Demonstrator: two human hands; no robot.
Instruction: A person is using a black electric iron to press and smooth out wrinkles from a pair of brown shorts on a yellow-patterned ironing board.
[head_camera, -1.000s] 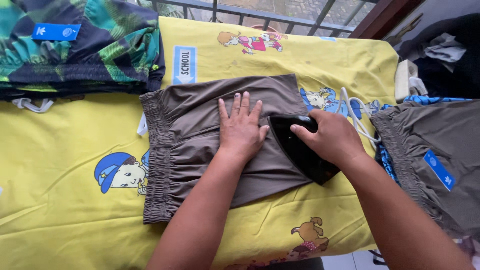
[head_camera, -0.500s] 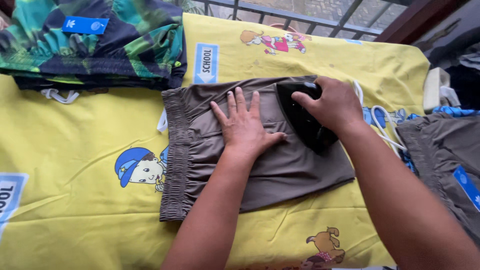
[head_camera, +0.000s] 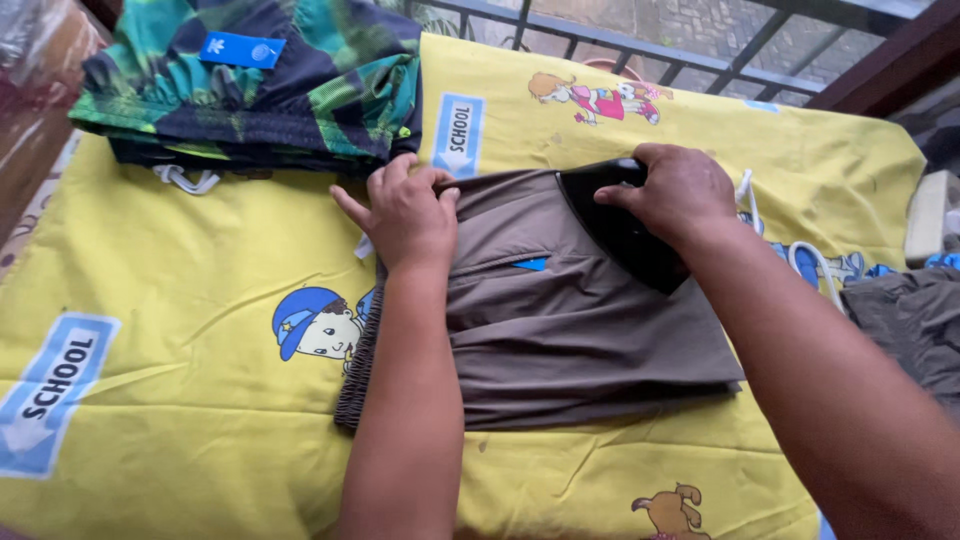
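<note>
Brown shorts (head_camera: 580, 340) lie flat mid-cloth, long axis L–R, waistband at left. L hand (head_camera: 405, 215) at top-left corner, fingers curled, pinching waistband edge. R hand (head_camera: 675, 190) closed over black iron (head_camera: 620, 235) on top-right part. Both hands on far edge; L nearer waistband. Small blue tag (head_camera: 530, 264) on shorts between hands. Green patterned stack (head_camera: 260, 85) far-left w/ blue label (head_camera: 240, 50). Yellow cartoon cloth (head_camera: 170, 300): blue-white arrow signs near L edge, top centre.

yellow cartoon-print sheet (head_camera: 180, 250) | metal railing (head_camera: 640, 40) behind | dark wooden post (head_camera: 880, 60) | daylight
</note>
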